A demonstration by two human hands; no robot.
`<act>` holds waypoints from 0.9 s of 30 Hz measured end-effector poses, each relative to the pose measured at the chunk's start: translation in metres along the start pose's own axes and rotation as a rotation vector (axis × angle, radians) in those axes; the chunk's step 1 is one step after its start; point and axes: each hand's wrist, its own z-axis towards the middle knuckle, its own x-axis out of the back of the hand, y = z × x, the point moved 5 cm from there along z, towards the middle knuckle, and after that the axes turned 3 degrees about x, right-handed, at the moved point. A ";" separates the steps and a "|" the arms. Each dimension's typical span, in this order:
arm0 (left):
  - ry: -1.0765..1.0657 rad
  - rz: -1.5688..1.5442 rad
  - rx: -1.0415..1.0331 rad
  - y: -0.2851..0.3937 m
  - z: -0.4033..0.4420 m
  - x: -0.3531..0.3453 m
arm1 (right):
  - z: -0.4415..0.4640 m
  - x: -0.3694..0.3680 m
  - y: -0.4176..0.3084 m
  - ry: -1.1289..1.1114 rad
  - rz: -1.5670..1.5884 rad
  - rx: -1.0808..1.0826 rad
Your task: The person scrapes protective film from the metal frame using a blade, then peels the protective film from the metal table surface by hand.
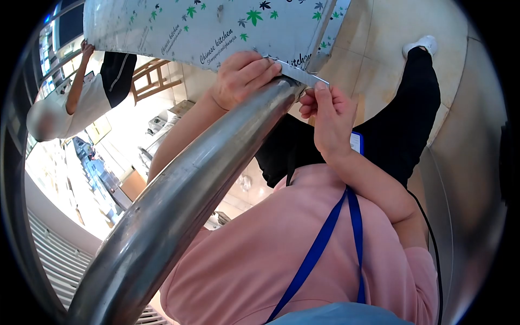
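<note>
A silver sheet (pixel 216 24) printed with green and black leaves and the words "Chinese kitchen" spreads across the top of the view. My left hand (pixel 245 76) is closed over its lower edge, fingers curled and knuckles up. A narrow silver strip (pixel 304 75) runs along that edge, from my left fingertips to my right hand (pixel 329 111). My right thumb and fingers pinch the strip's far end. Whether the strip is a folded border of the sheet or a separate piece, I cannot tell. Both hands are close to the upper end of a thick metal pipe (pixel 184 168).
The pipe crosses diagonally in front of my body. At the upper left another person (pixel 81 100) has a hand on the sheet's far corner. Behind stands a wooden stool (pixel 154 81). Pale floor tiles (pixel 390 32) lie at the upper right. A blue lanyard (pixel 319 244) hangs down my front.
</note>
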 end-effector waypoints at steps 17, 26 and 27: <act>0.068 -0.070 0.051 -0.005 0.011 0.001 | -0.001 -0.003 0.008 -0.001 0.104 0.073; 0.046 -0.123 0.124 -0.007 0.008 0.002 | 0.006 -0.002 -0.005 -0.040 -0.006 0.098; 0.047 -0.135 0.124 -0.007 0.009 0.003 | 0.006 0.000 -0.009 -0.059 -0.032 0.090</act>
